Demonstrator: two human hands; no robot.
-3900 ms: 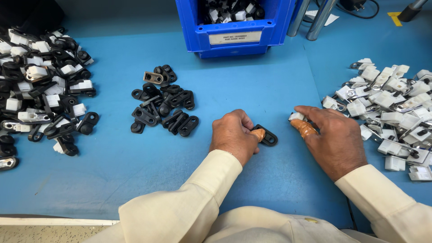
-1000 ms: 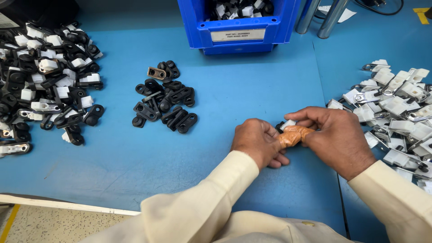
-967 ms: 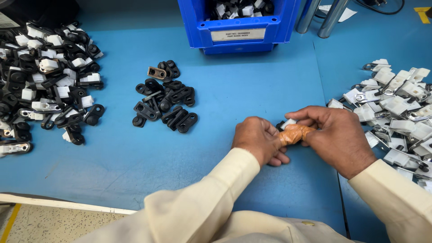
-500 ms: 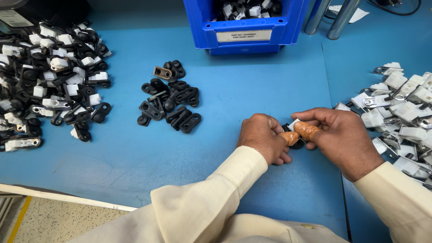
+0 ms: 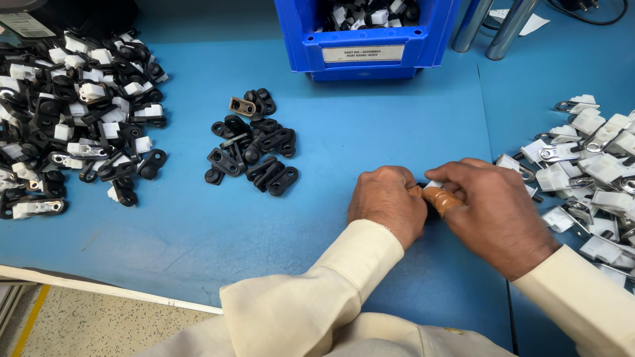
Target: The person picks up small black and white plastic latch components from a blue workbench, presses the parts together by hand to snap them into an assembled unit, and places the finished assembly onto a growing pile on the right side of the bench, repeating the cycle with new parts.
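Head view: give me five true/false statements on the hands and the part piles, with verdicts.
1. Both hands meet over one small part. True: left hand and right hand pinch a small black and white part between them.
2. The blue bin is empty. False: it holds black and white parts.
3. The white clips lie on the person's right. True.
4. The black pieces sit inside the bin. False: they lie on the blue table.
5. The assembled parts lie at far left. True.

head camera, looking steeply down, close over blue table [image 5: 198,218]
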